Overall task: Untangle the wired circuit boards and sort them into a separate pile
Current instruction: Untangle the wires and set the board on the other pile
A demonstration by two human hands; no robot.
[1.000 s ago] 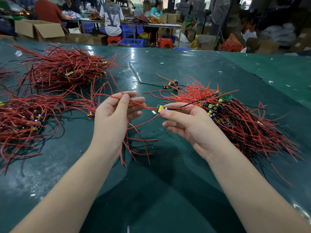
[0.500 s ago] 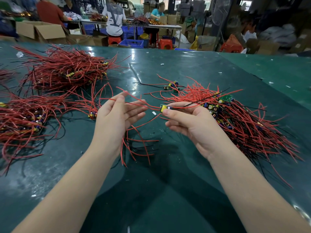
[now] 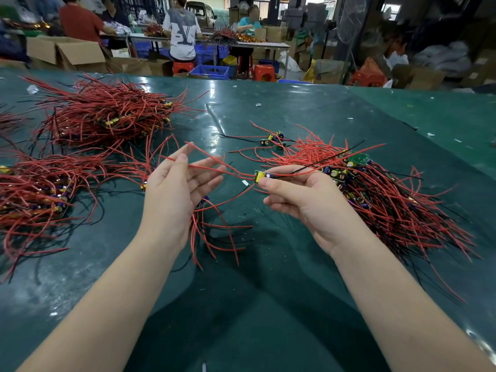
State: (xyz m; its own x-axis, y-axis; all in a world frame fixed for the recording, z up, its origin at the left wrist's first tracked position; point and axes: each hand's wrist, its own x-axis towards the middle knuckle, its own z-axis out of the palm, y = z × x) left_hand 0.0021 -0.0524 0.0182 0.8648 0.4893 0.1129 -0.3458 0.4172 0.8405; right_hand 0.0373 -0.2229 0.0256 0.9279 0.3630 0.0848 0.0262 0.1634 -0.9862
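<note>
Sorting is partly done, judging by the piles: bundles (image 3: 104, 116) lie at left on the counter (image 3: 295, 116); a tangled heap (image 3: 389, 200) remains at right. The right hand (image 3: 303, 200) pinches one circuit board (image 3: 261, 176) above the counter between the hands; its red wire (image 3: 214, 167) runs leftward, roughly level, across the left hand's (image 3: 174, 194) loosely spread fingers (image 3: 204, 163).

The table (image 3: 268, 304) is glossy dark green, and the wire piles on it (image 3: 107, 116) are mostly red with a few black strands. The small circuit board (image 3: 259, 177) shows yellow with a dark blue part, another board (image 3: 358, 158) is green, and the stools (image 3: 264, 72) are red-orange beside a blue crate (image 3: 212, 71).
</note>
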